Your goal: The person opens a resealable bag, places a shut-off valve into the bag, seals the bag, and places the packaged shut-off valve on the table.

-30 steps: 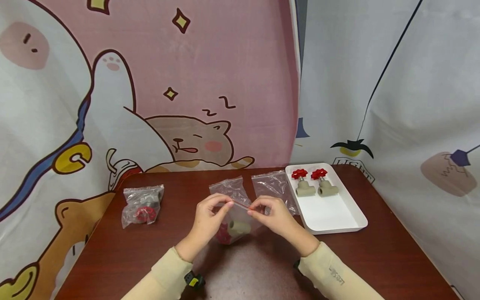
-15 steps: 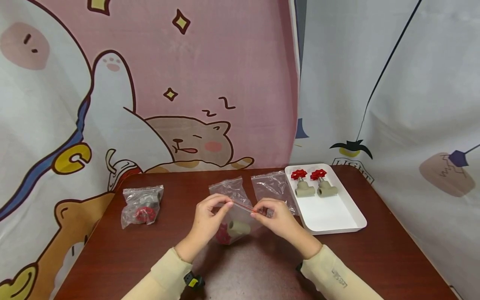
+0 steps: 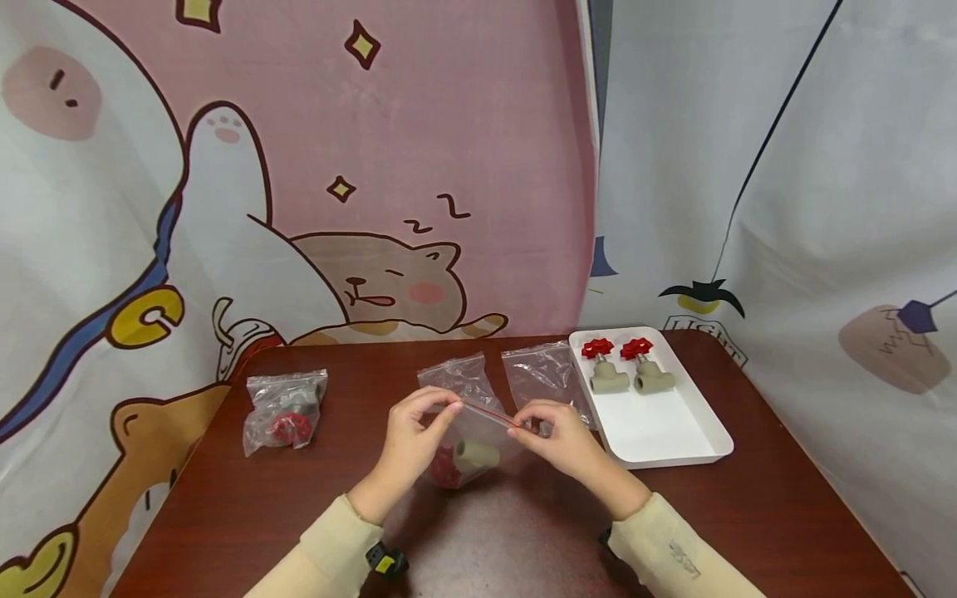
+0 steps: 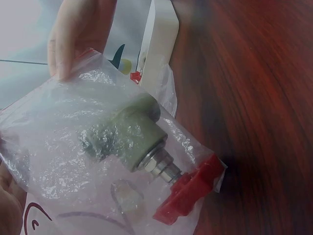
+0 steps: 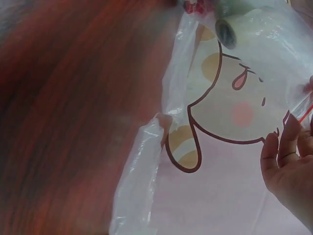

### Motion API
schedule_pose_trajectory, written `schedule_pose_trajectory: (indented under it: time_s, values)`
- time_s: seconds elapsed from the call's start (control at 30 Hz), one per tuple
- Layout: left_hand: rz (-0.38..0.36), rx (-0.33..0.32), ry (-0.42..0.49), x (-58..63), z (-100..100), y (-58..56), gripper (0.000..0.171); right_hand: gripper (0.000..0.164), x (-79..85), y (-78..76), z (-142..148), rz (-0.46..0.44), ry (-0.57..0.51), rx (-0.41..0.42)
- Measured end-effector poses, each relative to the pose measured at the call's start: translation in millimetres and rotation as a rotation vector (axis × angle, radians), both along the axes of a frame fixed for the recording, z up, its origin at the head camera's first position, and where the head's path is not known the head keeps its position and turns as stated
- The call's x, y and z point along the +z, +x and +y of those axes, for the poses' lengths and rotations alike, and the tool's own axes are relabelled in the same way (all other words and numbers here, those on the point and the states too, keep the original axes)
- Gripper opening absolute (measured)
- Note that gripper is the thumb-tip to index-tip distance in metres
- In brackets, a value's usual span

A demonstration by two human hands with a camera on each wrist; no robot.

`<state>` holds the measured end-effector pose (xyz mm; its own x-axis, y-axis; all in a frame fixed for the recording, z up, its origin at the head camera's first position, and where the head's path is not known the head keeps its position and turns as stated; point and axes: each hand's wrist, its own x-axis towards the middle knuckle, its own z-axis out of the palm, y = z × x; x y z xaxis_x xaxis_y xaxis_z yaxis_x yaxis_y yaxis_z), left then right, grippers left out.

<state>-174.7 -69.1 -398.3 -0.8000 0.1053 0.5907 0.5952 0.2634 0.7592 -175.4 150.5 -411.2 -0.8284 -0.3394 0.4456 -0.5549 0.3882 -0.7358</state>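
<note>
A clear zip bag (image 4: 58, 127) with a red zip strip (image 3: 488, 412) hangs between both hands over the table. Inside it is a valve (image 4: 137, 132) with a beige-green body, a metal stem and a red handwheel (image 4: 190, 193). My left hand (image 3: 409, 433) pinches the strip's left end between thumb and index finger. At the right end, my right hand (image 3: 562, 438) pinches the same strip with thumb and fingertips. The right wrist view shows my right hand (image 5: 293, 171) only partly, at the frame's edge.
Two similar valves (image 3: 609, 378) lie at the back of a white tray (image 3: 665, 428) on the right. Flat clear bags (image 3: 546, 370) lie behind the hands. A bagged valve (image 3: 287, 411) rests on the left of the brown table (image 3: 777, 498). Printed cloth hangs behind.
My right hand has slid right and slightly toward me along the red strip, so more of the strip shows between the hands. My left hand has stayed nearly still.
</note>
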Motion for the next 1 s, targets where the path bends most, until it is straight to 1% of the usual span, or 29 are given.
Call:
schedule_pose_trajectory:
  time_s: [0.33, 0.63, 0.8, 1.0]
  values:
    - [-0.002, -0.013, 0.003, -1.8, 0.9, 0.3, 0.004, 0.006, -1.4, 3.0, 3.2, -0.020, -0.008, -0.010]
    - [0.019, 0.003, -0.002, -1.5, -0.1, -1.0, 0.004, 0.006, -2.7, 3.6, 5.0, -0.046, 0.005, -0.018]
    - [0.023, 0.012, -0.008, -1.3, -0.8, -1.5, 0.004, 0.007, -5.2, 4.4, 9.1, -0.024, 0.024, -0.040]
    - [0.020, 0.006, -0.001, -1.1, -1.0, -1.4, 0.004, 0.007, -6.4, 4.5, 10.9, -0.007, 0.026, -0.036]
